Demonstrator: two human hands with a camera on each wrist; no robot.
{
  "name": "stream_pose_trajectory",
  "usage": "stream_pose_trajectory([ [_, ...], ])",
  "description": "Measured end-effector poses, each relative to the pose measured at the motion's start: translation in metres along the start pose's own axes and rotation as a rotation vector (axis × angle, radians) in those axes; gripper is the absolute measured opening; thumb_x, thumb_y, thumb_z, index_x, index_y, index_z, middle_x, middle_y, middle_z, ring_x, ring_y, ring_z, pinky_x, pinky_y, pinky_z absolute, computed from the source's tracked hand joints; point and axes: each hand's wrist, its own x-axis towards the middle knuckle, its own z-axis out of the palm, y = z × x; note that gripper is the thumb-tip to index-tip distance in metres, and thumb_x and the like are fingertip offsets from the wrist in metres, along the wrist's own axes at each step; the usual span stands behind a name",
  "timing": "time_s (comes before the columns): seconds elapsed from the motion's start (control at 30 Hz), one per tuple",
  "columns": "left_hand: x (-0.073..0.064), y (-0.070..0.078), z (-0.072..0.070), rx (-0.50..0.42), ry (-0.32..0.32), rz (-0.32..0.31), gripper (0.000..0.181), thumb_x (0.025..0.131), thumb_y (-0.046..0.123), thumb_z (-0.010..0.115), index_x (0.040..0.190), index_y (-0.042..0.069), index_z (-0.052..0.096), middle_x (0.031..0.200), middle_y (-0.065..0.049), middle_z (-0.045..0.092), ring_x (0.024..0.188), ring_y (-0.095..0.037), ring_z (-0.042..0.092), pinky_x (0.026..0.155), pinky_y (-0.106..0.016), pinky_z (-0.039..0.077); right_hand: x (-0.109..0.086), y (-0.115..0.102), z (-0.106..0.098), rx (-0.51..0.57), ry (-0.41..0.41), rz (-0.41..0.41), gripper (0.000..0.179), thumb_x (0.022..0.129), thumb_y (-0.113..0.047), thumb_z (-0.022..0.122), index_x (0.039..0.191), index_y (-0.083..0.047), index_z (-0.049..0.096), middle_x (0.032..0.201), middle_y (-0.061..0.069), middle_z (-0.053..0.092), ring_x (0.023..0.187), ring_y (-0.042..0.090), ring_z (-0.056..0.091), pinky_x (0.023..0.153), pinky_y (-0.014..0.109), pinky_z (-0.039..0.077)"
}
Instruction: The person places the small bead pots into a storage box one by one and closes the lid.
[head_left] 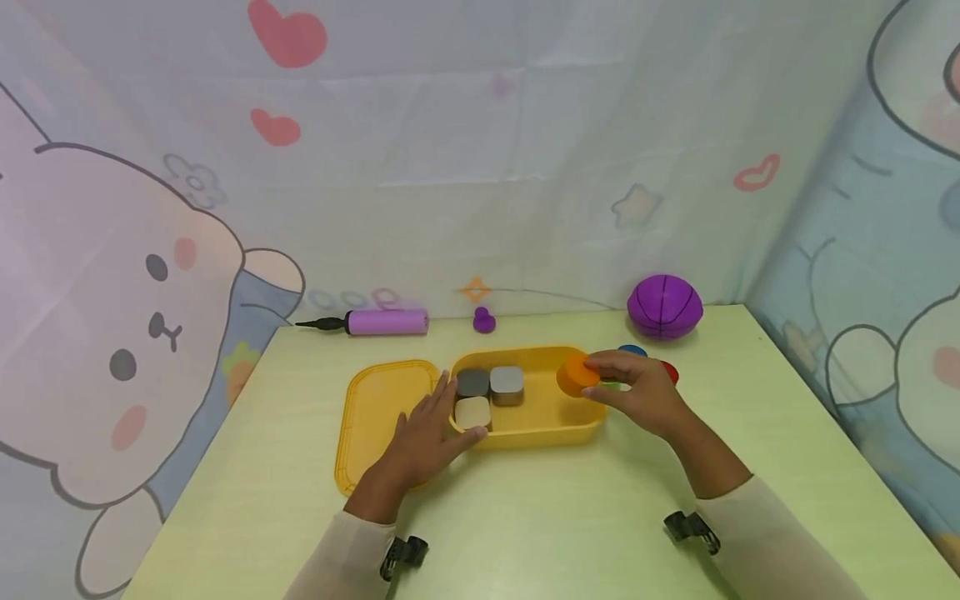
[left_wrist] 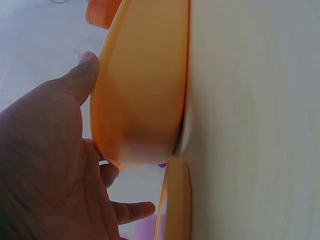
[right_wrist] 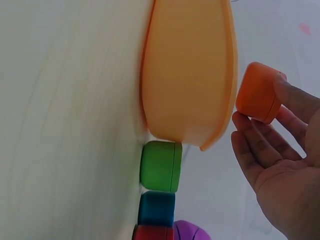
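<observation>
My right hand (head_left: 637,390) pinches an orange rounded block (head_left: 576,376) between thumb and fingers, above the right end of a yellow box (head_left: 540,435). In the right wrist view that orange block (right_wrist: 259,93) is higher than the box rim. Inside the box, at its left end, sit a dark grey block (head_left: 472,382), a light grey block (head_left: 507,383) and a cream block (head_left: 473,412). My left hand (head_left: 423,437) rests at the box's left end, thumb along the near rim and fingers spread, as the left wrist view also shows.
A yellow lid (head_left: 367,408) lies left of the box. Right of it stand a green block (right_wrist: 161,166), a blue block (right_wrist: 156,208) and a red block (right_wrist: 152,232). Along the back are a purple pump (head_left: 387,322), a small purple object (head_left: 483,320) and a purple ball (head_left: 664,307).
</observation>
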Motion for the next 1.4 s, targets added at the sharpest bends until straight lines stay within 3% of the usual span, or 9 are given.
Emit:
stream_pose_trajectory([
  [0.13,0.000,0.000,0.001,0.006,-0.003,-0.005,0.105,0.101,0.080,0.052,0.178,0.026,0.004,0.185,0.010,-0.005,0.171,-0.042,0.018,0.127,-0.085,0.006,0.004,-0.003,0.009,-0.057,-0.018,0.003,0.041,0.092,-0.007,0.088,0.131,-0.003,0.079,0.135,0.019,0.076,0.117,0.021,0.079,0.102,0.053,0.063],
  [0.23,0.000,0.001,0.001,0.002,-0.003,-0.005,0.105,0.101,0.081,0.052,0.178,0.026,0.005,0.185,0.010,-0.005,0.171,-0.042,0.018,0.127,-0.085,0.005,0.007,-0.004,0.015,-0.074,-0.027,0.005,0.041,0.091,-0.008,0.089,0.131,-0.004,0.079,0.135,0.018,0.077,0.123,0.037,0.076,0.104,0.055,0.061],
  [0.3,0.000,0.001,0.001,0.000,0.000,-0.001,0.105,0.101,0.080,0.053,0.178,0.025,0.007,0.186,0.009,-0.004,0.171,-0.043,0.018,0.127,-0.086,0.006,0.009,-0.005,0.019,-0.080,-0.029,0.013,0.041,0.091,-0.009,0.090,0.130,-0.005,0.080,0.135,0.017,0.078,0.125,0.039,0.074,0.105,0.056,0.061],
  [0.47,0.000,0.000,0.001,0.000,0.010,0.004,0.105,0.101,0.079,0.053,0.178,0.022,0.010,0.187,0.006,-0.001,0.171,-0.042,0.020,0.126,-0.086,0.007,0.013,-0.007,0.030,-0.106,-0.033,0.034,0.040,0.090,-0.011,0.091,0.128,-0.007,0.082,0.130,0.015,0.080,0.116,0.036,0.075,0.095,0.041,0.065],
  [0.63,0.000,0.001,0.001,-0.001,0.007,0.007,0.105,0.102,0.079,0.053,0.178,0.022,0.009,0.187,0.005,-0.001,0.171,-0.040,0.019,0.127,-0.086,0.007,0.016,-0.012,0.041,-0.118,-0.042,0.059,0.039,0.087,-0.010,0.093,0.125,-0.007,0.083,0.121,0.014,0.082,0.098,0.031,0.070,0.074,0.024,0.055],
  [0.73,0.000,0.001,0.001,0.001,0.008,0.008,0.105,0.102,0.078,0.053,0.178,0.021,0.009,0.187,0.005,-0.001,0.171,-0.040,0.019,0.126,-0.086,0.007,0.018,-0.015,0.046,-0.124,-0.058,0.069,0.039,0.087,-0.010,0.092,0.125,-0.006,0.083,0.120,0.015,0.082,0.092,0.024,0.070,0.070,0.021,0.052],
  [1.03,0.002,0.001,0.001,0.000,-0.004,-0.004,0.106,0.100,0.082,0.051,0.178,0.025,0.006,0.186,0.009,-0.003,0.173,-0.031,0.016,0.128,-0.084,0.007,0.025,-0.016,0.060,-0.214,-0.129,0.052,0.041,0.088,-0.012,0.093,0.127,-0.007,0.082,0.117,0.010,0.083,0.090,0.016,0.071,0.077,0.023,0.058],
  [1.4,0.002,0.000,0.002,0.012,-0.001,-0.009,0.106,0.101,0.082,0.051,0.178,0.025,0.006,0.186,0.008,-0.003,0.172,-0.037,0.016,0.128,-0.084,0.008,0.031,-0.016,0.068,-0.246,-0.249,0.112,0.039,0.088,-0.016,0.093,0.124,-0.004,0.082,0.110,0.011,0.082,0.081,0.013,0.070,0.065,0.024,0.058],
])
